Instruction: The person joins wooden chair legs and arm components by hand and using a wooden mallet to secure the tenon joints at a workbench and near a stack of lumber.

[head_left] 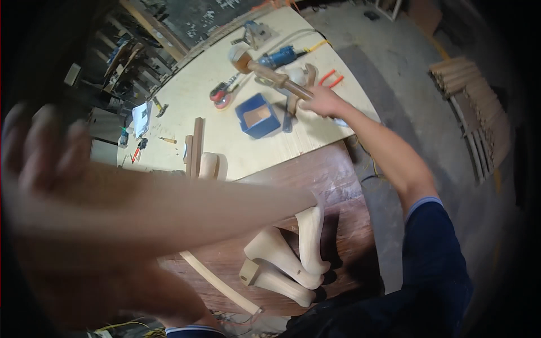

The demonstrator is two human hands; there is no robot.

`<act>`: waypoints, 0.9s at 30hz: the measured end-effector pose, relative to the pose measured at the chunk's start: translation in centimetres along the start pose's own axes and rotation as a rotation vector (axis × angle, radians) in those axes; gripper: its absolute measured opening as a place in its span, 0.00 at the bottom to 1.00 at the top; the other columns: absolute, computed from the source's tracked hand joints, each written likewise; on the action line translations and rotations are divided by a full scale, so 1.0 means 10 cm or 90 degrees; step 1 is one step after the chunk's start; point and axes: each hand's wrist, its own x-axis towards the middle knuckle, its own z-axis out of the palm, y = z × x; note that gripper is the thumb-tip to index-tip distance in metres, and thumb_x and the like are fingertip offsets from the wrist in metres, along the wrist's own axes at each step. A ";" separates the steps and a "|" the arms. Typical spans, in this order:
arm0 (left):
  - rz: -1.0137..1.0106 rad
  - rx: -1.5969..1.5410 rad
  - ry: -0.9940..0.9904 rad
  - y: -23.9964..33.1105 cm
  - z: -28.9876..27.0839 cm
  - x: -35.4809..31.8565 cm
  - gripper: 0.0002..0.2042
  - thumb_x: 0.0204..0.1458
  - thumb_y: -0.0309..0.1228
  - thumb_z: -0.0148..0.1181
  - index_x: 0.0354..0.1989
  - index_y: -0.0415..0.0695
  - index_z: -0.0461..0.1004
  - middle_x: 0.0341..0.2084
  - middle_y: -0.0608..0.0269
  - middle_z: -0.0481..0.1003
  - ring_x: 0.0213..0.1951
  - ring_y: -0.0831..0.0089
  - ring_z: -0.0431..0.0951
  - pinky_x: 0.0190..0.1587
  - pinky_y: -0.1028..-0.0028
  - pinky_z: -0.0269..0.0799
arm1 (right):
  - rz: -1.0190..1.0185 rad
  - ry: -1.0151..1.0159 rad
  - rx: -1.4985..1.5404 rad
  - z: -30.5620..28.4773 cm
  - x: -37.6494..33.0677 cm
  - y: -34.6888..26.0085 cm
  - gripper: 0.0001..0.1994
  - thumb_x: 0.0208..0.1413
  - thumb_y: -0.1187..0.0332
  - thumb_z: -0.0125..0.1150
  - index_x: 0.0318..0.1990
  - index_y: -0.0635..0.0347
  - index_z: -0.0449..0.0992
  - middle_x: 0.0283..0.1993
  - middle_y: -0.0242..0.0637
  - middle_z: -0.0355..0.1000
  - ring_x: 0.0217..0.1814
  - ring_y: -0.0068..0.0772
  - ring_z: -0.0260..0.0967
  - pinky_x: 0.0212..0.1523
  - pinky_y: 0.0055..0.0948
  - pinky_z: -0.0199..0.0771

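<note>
Here — right hand [326, 102] near tabletop edge [359, 91]

Around the middle of my view, the bench [186, 104] spreads from ten to one o'clock; the nearer table [344, 174] adjoins it, from three to seven. My left hand [45, 146], at nine, has a wooden piece [186, 208] that runs inward above the table. On that table, three wooden legs [284, 259] lie between five and six, a strip [220, 281] at seven. My right hand [324, 102], at one, has the mallet [282, 80] over the bench, its head nearer twelve. On the bench, the box [264, 128] sits near twelve, a power tool [279, 58] behind it, pliers [331, 79] at one, paper [142, 119] at ten.
</note>
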 end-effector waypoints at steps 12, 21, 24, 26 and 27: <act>-0.011 -0.149 -0.095 0.48 -0.05 0.19 0.24 0.48 0.22 0.66 0.55 0.39 0.67 0.33 0.66 0.74 0.32 0.77 0.76 0.39 0.76 0.76 | -0.208 0.142 -0.031 -2.03 -2.74 -2.41 0.27 0.47 0.66 0.76 0.55 0.57 0.74 0.38 0.25 0.70 0.31 0.16 0.65 0.28 0.22 0.68; 0.036 -0.110 -0.080 0.43 0.06 0.16 0.16 0.47 0.24 0.64 0.42 0.42 0.65 0.33 0.63 0.70 0.32 0.75 0.74 0.37 0.71 0.76 | -0.450 0.319 -0.163 -2.28 -4.43 -5.00 0.21 0.58 0.63 0.66 0.56 0.61 0.73 0.36 0.35 0.75 0.28 0.24 0.70 0.30 0.28 0.76; 0.084 -0.056 -0.105 0.60 -0.05 0.20 0.17 0.46 0.25 0.64 0.42 0.41 0.65 0.34 0.62 0.69 0.34 0.73 0.73 0.38 0.69 0.75 | -0.345 0.485 -0.442 -1.92 -4.51 -5.28 0.18 0.57 0.65 0.66 0.53 0.60 0.76 0.35 0.34 0.76 0.31 0.26 0.72 0.32 0.28 0.75; 0.125 -0.064 -0.095 0.52 -0.03 0.22 0.17 0.45 0.25 0.64 0.43 0.40 0.65 0.35 0.60 0.68 0.35 0.71 0.73 0.40 0.67 0.74 | -0.197 0.330 -0.666 -1.77 -4.65 -5.38 0.17 0.52 0.70 0.61 0.51 0.56 0.79 0.36 0.30 0.78 0.39 0.27 0.75 0.38 0.32 0.75; 0.118 -0.074 -0.100 0.54 0.02 0.21 0.18 0.45 0.25 0.64 0.44 0.40 0.66 0.36 0.60 0.69 0.36 0.70 0.73 0.42 0.67 0.75 | -0.179 0.330 -0.679 -1.78 -4.76 -5.48 0.18 0.51 0.71 0.61 0.51 0.56 0.79 0.36 0.31 0.78 0.39 0.26 0.75 0.38 0.33 0.75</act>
